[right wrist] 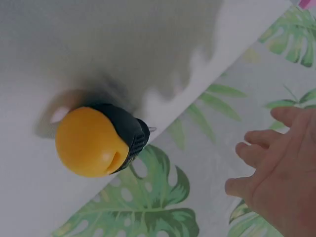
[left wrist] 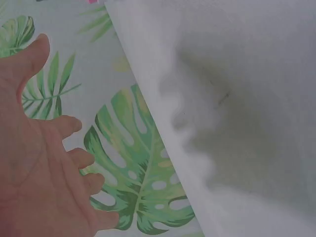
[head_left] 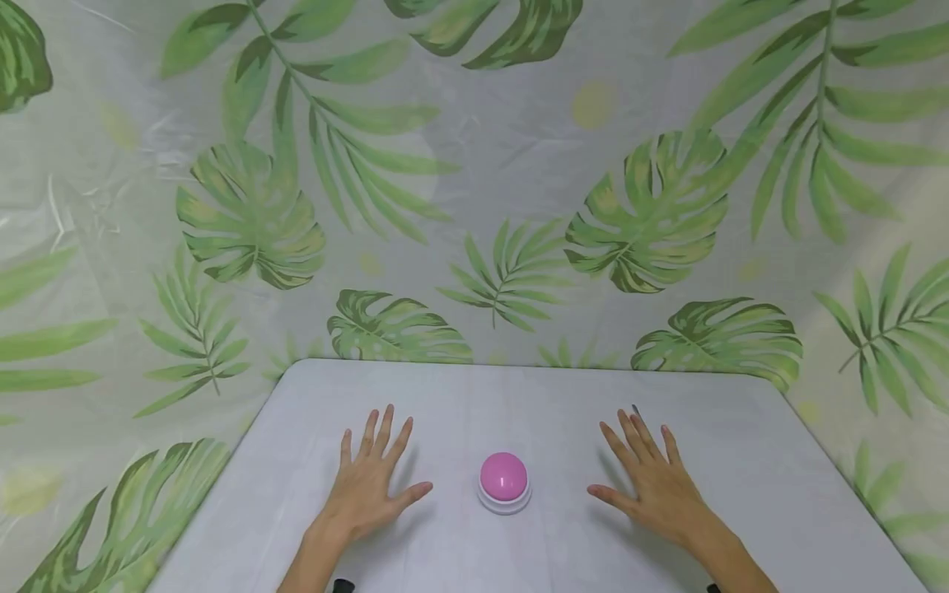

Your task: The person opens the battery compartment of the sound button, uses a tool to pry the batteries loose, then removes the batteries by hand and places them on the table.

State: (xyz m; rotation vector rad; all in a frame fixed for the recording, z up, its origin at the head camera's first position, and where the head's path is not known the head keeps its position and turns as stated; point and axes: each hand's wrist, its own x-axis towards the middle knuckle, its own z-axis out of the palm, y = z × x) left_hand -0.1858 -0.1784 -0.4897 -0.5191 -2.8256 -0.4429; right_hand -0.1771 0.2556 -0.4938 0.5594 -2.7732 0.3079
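A pink domed push button on a white round base sits on the white table, between the two hands. To its left is my left hand, fingers spread and straight, holding nothing. On the other side my right hand is likewise spread, with nothing in its grasp. A stubby screwdriver-like tool, with a rounded yellow end, black collar and short metal tip, shows in the right wrist view, apart from the fingers. In the head view the right hand mostly hides it; a small dark tip shows beyond the fingers.
Leaf-patterned cloth hangs behind the table and shows along both its sides. The table's far edge has rounded corners. Shadows of the hands fall on the white surface. Dark wrist straps show at the bottom of the head view.
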